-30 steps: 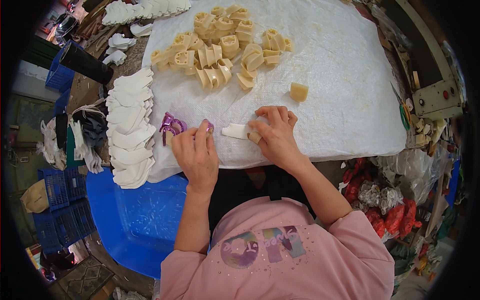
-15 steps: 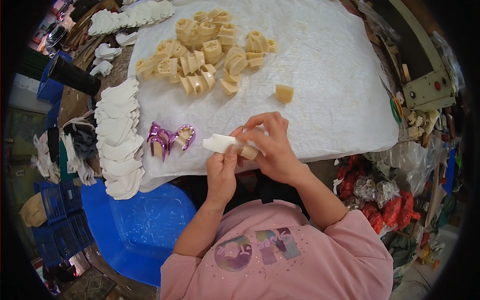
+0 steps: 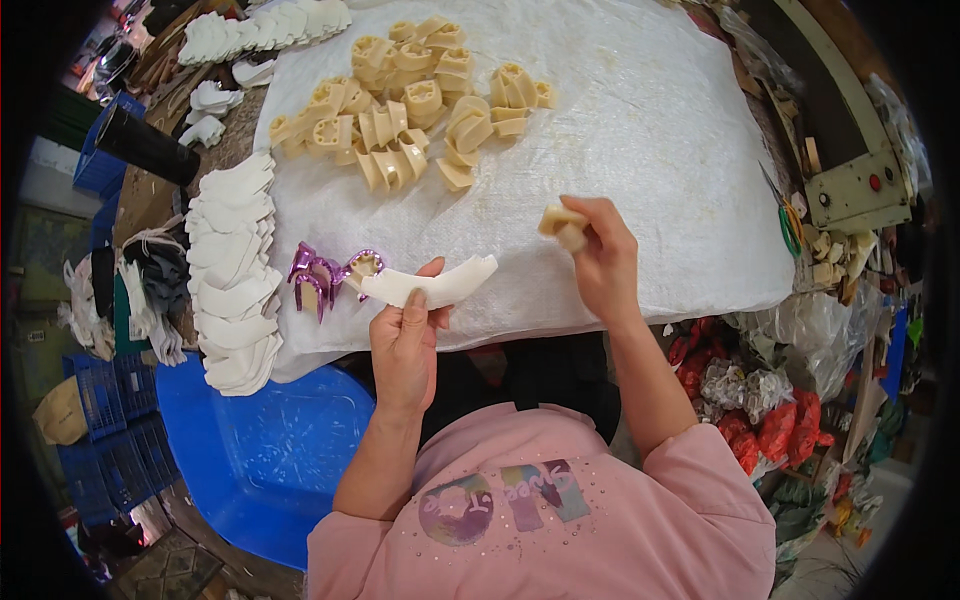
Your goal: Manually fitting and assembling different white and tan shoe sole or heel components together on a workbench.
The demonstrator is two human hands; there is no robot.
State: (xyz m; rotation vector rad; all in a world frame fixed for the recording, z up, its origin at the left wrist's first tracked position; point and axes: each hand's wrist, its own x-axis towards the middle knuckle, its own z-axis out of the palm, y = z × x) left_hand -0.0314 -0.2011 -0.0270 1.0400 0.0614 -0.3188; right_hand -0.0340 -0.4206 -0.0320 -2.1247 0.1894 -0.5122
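Note:
My left hand (image 3: 405, 345) pinches a white curved strip (image 3: 462, 282) with jagged ends between thumb and fingers, just above the cloth. To its right, my right hand (image 3: 610, 262) is raised over the white cloth, its fingers closed on a beige shoe heel (image 3: 560, 222). Blur keeps me from telling whether a second heel is in the same grip. Purple metallic heels (image 3: 318, 280) lie left of the strip, one of them right by its end. A heap of bare beige heels (image 3: 410, 95) lies at the far side.
Overlapping white strips (image 3: 235, 280) form a long row on the left, with another row (image 3: 265, 30) at the back. A blue basin (image 3: 270, 450) stands below the table's left front. Scissors (image 3: 785, 215) and a control box (image 3: 860, 187) are at the right edge.
My hands have parted: the right moved up and right with a heel, while the left kept the strip. The lone heel on the cloth no longer lies in its place.

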